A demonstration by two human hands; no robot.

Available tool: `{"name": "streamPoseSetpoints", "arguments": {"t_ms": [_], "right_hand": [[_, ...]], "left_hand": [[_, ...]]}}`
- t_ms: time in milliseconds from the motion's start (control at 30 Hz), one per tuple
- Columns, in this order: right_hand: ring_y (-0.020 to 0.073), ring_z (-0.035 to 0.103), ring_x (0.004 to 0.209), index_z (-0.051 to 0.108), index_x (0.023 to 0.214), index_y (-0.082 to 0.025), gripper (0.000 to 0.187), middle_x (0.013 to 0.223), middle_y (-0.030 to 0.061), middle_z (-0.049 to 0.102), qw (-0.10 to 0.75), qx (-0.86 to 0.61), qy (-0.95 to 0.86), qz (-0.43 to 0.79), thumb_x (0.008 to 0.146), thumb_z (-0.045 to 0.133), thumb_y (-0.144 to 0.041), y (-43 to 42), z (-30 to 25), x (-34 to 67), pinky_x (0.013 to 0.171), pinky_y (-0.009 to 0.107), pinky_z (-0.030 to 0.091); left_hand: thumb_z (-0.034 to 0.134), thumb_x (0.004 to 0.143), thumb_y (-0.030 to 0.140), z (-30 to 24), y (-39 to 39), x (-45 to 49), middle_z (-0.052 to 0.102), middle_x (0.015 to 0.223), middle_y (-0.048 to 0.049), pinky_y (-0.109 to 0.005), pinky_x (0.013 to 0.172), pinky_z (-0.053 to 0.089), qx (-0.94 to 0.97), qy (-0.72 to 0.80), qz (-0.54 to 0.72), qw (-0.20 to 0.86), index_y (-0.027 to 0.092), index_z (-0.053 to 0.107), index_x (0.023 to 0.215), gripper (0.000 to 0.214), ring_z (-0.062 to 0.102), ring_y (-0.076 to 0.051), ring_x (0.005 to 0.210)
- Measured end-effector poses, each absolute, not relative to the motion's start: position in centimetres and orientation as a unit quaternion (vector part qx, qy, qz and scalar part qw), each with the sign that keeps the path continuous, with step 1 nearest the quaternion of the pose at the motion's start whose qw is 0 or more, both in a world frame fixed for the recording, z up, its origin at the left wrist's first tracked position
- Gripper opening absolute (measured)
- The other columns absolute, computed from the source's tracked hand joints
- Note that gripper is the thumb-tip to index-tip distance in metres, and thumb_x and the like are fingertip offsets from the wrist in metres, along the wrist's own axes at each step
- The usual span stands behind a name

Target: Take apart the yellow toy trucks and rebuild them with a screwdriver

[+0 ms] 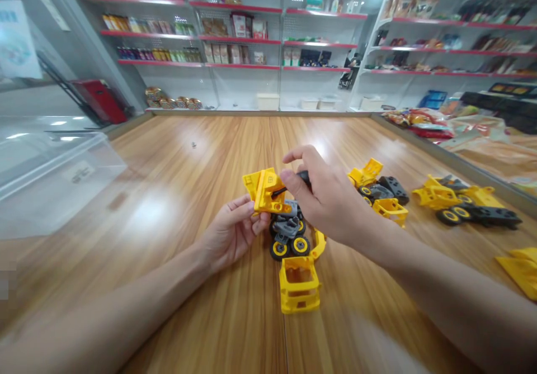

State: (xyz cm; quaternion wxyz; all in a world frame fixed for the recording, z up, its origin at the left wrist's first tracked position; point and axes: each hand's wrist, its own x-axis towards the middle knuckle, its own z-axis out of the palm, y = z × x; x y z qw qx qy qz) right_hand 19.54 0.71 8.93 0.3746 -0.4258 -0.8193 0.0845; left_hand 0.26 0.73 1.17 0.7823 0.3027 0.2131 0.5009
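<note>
yellow toy part pinched in left hand; right hand grips black-handled screwdriver, shaft at part.

No word can be read for certain here! On the sign at far left, blue lettering is caught, but it is swallowed by blur and glare. On the clear box, a pale label is carried, its dark marks too faint to be deciphered. Any print on the shelved packs is rendered too small.
</note>
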Motion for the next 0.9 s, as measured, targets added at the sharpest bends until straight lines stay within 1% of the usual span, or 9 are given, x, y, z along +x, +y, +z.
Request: {"name": "streamPoseSetpoints", "arguments": {"t_ms": [67, 167, 267, 367, 467, 567, 733, 833, 900], "right_hand": [[0.0141, 0.053, 0.058, 0.046, 0.117, -0.017, 0.023, 0.068, -0.0014, 0.056, 0.371, -0.416, -0.826, 0.083, 0.095, 0.046, -0.023, 0.58, 8.9, 19.44, 0.055, 0.027, 0.037], [0.0132, 0.053, 0.061, 0.044, 0.12, -0.017, 0.03, 0.08, 0.0013, 0.059, 0.368, -0.387, -0.842, 0.079, 0.09, 0.049, -0.017, 0.37, 8.76, 19.35, 0.057, 0.027, 0.037], [0.014, 0.055, 0.065, 0.046, 0.116, -0.017, 0.022, 0.083, 0.0028, 0.06, 0.355, -0.386, -0.848, 0.084, 0.095, 0.046, -0.024, 0.25, 8.53, 19.25, 0.059, 0.027, 0.039], [0.0151, 0.058, 0.071, 0.045, 0.118, -0.016, 0.022, 0.088, 0.0046, 0.063, 0.338, -0.375, -0.86, 0.08, 0.098, 0.042, -0.024, 0.11, 8.37, 19.19, 0.065, 0.029, 0.042], [0.0171, 0.06, 0.084, 0.044, 0.121, -0.016, 0.026, 0.104, 0.009, 0.063, 0.331, -0.345, -0.876, 0.066, 0.095, 0.043, -0.017, -0.07, 8.42, 19.27, 0.075, 0.031, 0.046], [0.0199, 0.06, 0.099, 0.046, 0.118, -0.016, 0.024, 0.115, 0.0113, 0.061, 0.329, -0.334, -0.881, 0.061, 0.095, 0.044, -0.017, -0.15, 8.58, 19.33, 0.084, 0.033, 0.046], [0.0178, 0.061, 0.082, 0.049, 0.114, -0.016, 0.019, 0.099, 0.0077, 0.065, 0.31, -0.376, -0.87, 0.069, 0.1, 0.041, -0.026, -0.04, 8.69, 19.34, 0.072, 0.031, 0.045], [0.0184, 0.06, 0.089, 0.048, 0.116, -0.015, 0.022, 0.105, 0.0093, 0.063, 0.32, -0.351, -0.877, 0.073, 0.095, 0.043, -0.016, 0.0, 8.82, 19.47, 0.076, 0.031, 0.045], [0.019, 0.059, 0.094, 0.049, 0.115, -0.015, 0.022, 0.108, 0.0099, 0.062, 0.329, -0.341, -0.877, 0.075, 0.093, 0.046, -0.016, 0.06, 8.93, 19.59, 0.079, 0.031, 0.045]], "left_hand": [[0.069, 0.081, 0.01, 0.99, 0.73, 0.14, 0.075, 0.092, -0.004, -0.013, 0.07, 0.06, 0.302, 0.214, 0.497, 0.785, 0.011, 0.067, 0.104, 0.023, 0.071, -0.008, 0.07], [0.068, 0.082, 0.009, 0.77, 0.66, 0.04, 0.074, 0.09, -0.0039, -0.014, 0.07, 0.06, 0.301, 0.212, 0.495, 0.787, 0.011, 0.066, 0.106, 0.024, 0.07, -0.008, 0.069], [0.067, 0.083, 0.012, 0.72, 0.57, 0.0, 0.073, 0.088, -0.0036, -0.018, 0.069, 0.062, 0.303, 0.198, 0.501, 0.786, 0.012, 0.066, 0.107, 0.024, 0.069, -0.01, 0.07], [0.066, 0.084, 0.015, 0.8, 0.51, -0.08, 0.073, 0.09, -0.0043, -0.025, 0.072, 0.063, 0.301, 0.178, 0.505, 0.789, 0.012, 0.065, 0.107, 0.024, 0.068, -0.012, 0.072], [0.065, 0.084, 0.024, 0.94, 0.41, -0.14, 0.072, 0.099, -0.0061, -0.03, 0.075, 0.062, 0.294, 0.157, 0.485, 0.808, 0.014, 0.065, 0.105, 0.024, 0.068, -0.015, 0.076], [0.068, 0.083, 0.032, 1.03, 0.2, 0.03, 0.071, 0.101, -0.0058, -0.027, 0.071, 0.061, 0.311, 0.15, 0.484, 0.804, 0.016, 0.066, 0.105, 0.028, 0.067, -0.015, 0.076], [0.073, 0.079, 0.017, 1.1, -0.09, 0.58, 0.069, 0.091, -0.0031, -0.018, 0.063, 0.058, 0.354, 0.181, 0.496, 0.772, 0.013, 0.068, 0.105, 0.027, 0.065, -0.01, 0.071], [0.072, 0.081, 0.017, 1.14, -0.09, 0.78, 0.07, 0.093, -0.0043, -0.018, 0.062, 0.057, 0.364, 0.183, 0.496, 0.766, 0.013, 0.068, 0.107, 0.027, 0.064, -0.009, 0.071], [0.072, 0.081, 0.016, 1.14, -0.06, 0.84, 0.07, 0.094, -0.005, -0.017, 0.062, 0.057, 0.373, 0.183, 0.497, 0.762, 0.012, 0.068, 0.107, 0.026, 0.063, -0.009, 0.07]]}}
